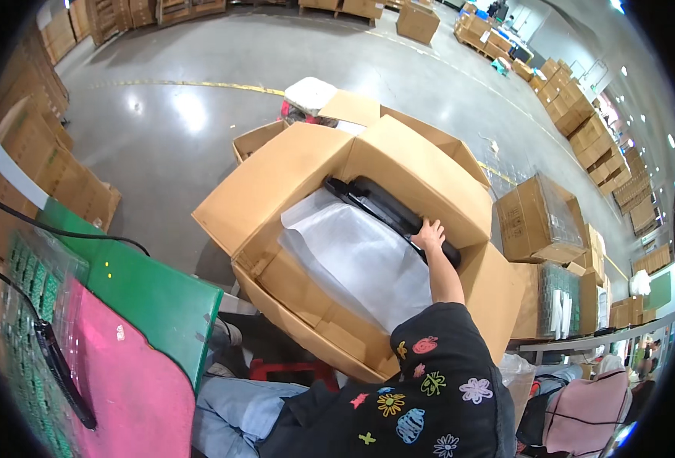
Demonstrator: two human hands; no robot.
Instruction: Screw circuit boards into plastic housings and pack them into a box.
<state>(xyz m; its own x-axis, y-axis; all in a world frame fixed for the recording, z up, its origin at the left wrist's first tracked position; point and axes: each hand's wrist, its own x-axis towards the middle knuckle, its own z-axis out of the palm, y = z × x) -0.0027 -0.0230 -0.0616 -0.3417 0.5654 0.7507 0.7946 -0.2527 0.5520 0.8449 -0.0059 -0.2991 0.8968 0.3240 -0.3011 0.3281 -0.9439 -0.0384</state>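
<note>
An open cardboard box [305,320] stands before me with its flaps spread outward. Inside, long black plastic-looking parts [383,204] lie side by side along the far wall; their exact kind cannot be made out. My right hand [429,235] reaches down into the box, its fingers closed over the upper edge of the black part nearest the right end. A translucent white foam sheet [353,256] covers much of the box's inside, next to the black parts. My left hand is out of view.
On the left is a green-edged worktable [143,267] with a pink mat [127,366] and a black cable tool [62,374]. Another carton [536,221] stands right. Behind the box are a smaller carton [257,141] and a white bundle [309,95]. A red stool [295,371] is below.
</note>
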